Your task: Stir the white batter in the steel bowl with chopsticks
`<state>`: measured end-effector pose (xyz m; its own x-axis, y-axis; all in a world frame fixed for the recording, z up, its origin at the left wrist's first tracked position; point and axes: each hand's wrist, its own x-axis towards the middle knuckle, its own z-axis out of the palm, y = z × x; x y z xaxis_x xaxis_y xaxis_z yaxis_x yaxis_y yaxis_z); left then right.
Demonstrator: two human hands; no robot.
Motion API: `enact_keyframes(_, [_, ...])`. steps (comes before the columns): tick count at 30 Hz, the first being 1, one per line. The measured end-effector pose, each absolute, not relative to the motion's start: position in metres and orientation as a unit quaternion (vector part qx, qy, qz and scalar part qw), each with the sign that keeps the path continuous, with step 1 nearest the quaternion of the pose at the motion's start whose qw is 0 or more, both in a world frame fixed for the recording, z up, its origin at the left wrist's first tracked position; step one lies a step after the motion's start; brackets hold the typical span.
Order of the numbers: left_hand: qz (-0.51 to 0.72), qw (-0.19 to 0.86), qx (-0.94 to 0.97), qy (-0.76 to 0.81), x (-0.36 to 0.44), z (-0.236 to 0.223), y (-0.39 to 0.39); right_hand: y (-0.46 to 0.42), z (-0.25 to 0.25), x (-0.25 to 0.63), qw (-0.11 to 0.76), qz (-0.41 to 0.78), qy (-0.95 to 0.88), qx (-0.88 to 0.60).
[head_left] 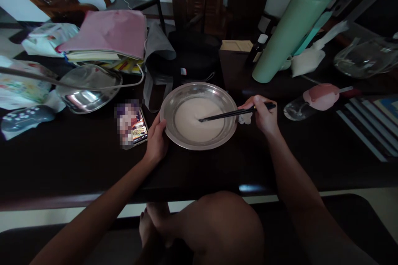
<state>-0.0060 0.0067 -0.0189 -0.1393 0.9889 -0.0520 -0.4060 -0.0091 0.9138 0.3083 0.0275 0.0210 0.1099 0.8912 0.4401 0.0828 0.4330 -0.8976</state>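
A shiny metal bowl (174,103) stands on the dark table (77,161) and holds a pale, smooth batter (191,126). My left hand (156,140) grips the bowl's left rim, fingers curled around it. My right hand (264,115) is closed on a pair of black chopsticks (233,114), whose tips dip into the batter near the bowl's middle. A small white lump sits by my right hand's fingers at the bowl's right edge.
A phone (137,126) lies just left of the bowl. Further left are a second metal bowl (90,89), a game controller (26,116) and stacked papers. A green flask (289,33), an overturned glass (295,108), a glass jug (363,56) and books (373,124) are on the right.
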Motion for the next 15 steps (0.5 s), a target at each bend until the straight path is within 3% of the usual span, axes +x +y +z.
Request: enact_keyframes(15, [0.616,0.544,0.371,0.432,-0.0074,-0.0235,0.0082,0.0255,0.0223,0.3059,0.577,0.338,-0.606,-0.430])
